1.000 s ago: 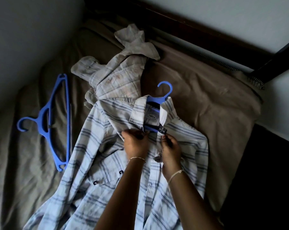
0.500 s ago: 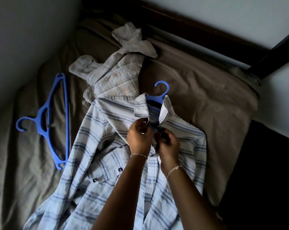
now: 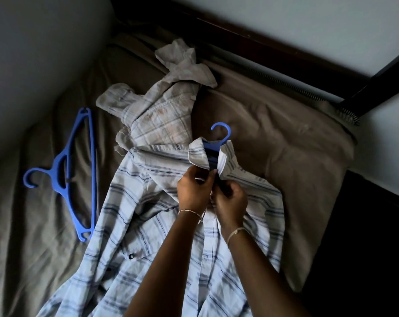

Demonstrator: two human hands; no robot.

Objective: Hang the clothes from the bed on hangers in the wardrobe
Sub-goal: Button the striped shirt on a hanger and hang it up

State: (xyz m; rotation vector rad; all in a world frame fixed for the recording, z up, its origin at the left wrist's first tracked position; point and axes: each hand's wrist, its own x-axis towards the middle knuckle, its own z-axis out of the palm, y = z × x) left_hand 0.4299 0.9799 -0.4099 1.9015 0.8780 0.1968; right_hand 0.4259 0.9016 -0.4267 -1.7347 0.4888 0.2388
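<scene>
A light blue plaid shirt (image 3: pixel 134 216) lies spread on the bed with a blue hanger (image 3: pixel 221 136) inside it, the hook poking out above the collar. My left hand (image 3: pixel 192 191) and my right hand (image 3: pixel 230 200) meet just below the collar, each pinching one edge of the shirt's front opening. A second beige plaid shirt (image 3: pixel 161 120) lies crumpled beyond it. Another blue hanger (image 3: pixel 79 170) lies bare on the sheet at the left.
The bed (image 3: pixel 274 143) has a brown-grey sheet and a pillow under the shirt's right side. A dark wooden bed frame (image 3: pixel 274 53) runs along the pale wall behind. The floor at the right is dark.
Both hands have moved up to the collar and drawn the two front edges together. The collar now stands closer around the hanger's neck.
</scene>
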